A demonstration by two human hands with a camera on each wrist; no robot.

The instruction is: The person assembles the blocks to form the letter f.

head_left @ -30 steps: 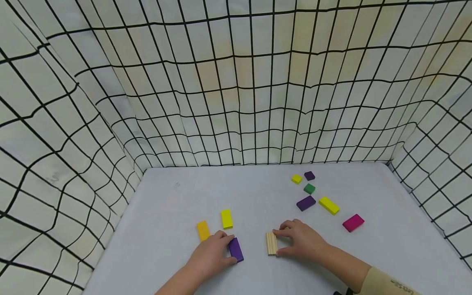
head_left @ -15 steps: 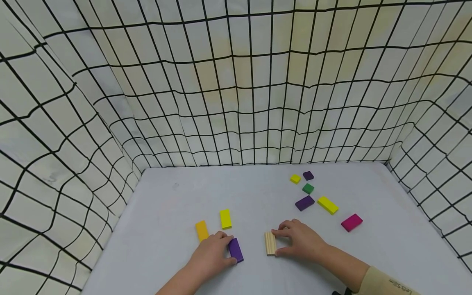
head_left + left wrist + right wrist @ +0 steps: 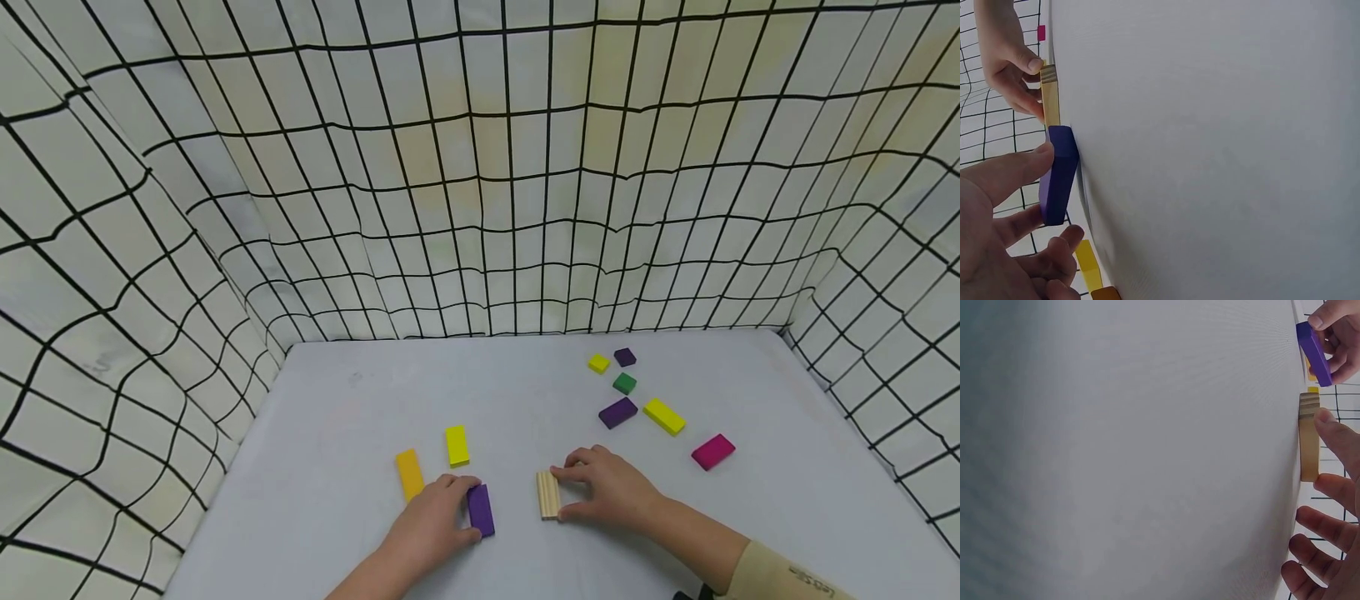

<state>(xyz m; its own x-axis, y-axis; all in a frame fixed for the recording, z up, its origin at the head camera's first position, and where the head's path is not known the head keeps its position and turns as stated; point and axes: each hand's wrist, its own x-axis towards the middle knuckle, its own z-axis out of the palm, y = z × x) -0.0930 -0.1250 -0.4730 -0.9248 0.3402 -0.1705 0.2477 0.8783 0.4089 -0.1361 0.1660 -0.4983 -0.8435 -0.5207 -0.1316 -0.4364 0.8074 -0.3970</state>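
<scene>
In the head view, my left hand (image 3: 433,527) pinches a purple wooden block (image 3: 481,510) at its two short ends, thumb on the near end. The left wrist view shows the same purple block (image 3: 1059,176) close up, the other fingers curling free of it. To the right, my right hand (image 3: 611,487) pinches a plain, bare-wood block (image 3: 548,495) with striped grain, its thumb and forefinger at opposite ends. In the right wrist view the plain block (image 3: 1310,439) lies close to the white surface, three fingers spread away from it. A gap separates the two blocks.
An orange block (image 3: 409,473) and a yellow block (image 3: 457,446) lie beyond my left hand. Farther right are a magenta block (image 3: 713,452), a long yellow block (image 3: 664,416), purple blocks (image 3: 618,412) and a small green block (image 3: 625,383). Black netting (image 3: 517,208) surrounds the white table (image 3: 337,433).
The purple block has turned slightly in my left hand and lies straighter. My right hand keeps its grip on the plain block. The head view has shifted a little.
</scene>
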